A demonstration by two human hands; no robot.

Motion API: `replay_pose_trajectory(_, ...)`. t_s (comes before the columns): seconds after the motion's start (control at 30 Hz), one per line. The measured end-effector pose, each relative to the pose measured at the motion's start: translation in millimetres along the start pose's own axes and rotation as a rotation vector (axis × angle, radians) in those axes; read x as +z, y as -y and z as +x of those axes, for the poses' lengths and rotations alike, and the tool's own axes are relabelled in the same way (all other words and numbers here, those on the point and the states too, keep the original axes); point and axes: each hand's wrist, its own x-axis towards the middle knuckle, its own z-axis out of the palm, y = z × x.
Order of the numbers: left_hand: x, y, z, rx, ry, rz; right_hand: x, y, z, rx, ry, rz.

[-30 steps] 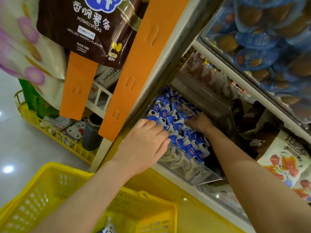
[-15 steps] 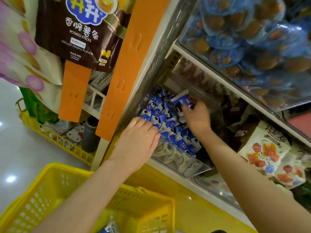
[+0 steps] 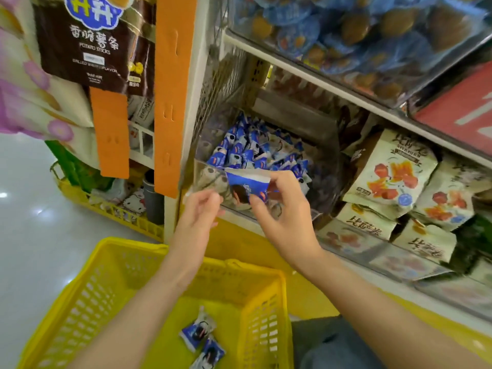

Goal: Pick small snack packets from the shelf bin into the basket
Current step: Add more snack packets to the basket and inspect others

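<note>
Two packets (image 3: 198, 332) in basket (image 3: 111, 243); right hand (image 3: 287, 217) pinches a third packet (image 3: 247, 186)

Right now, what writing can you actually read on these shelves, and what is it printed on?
"POTATO STICKS": on the brown hanging bag.
"香脆薯条": above it, same bag.
Its smaller lines: blurred.
Print on the cream bags and the blue snack packet: unreadable.

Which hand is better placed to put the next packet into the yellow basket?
Right. The right hand pinches a blue snack packet in front of the bin, with the yellow basket below.
</note>
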Motion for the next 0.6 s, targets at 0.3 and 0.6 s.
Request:
replay_pose_trajectory(0.3,-1,17,-13,-0.097,-0.157,0.147,34,-17,-36,0.448,0.299,0.44)
replay_pose_trajectory(0.6,-8,29,-8,-0.108,-0.079,0.34,57,-38,-35,0.512,0.188,0.522)
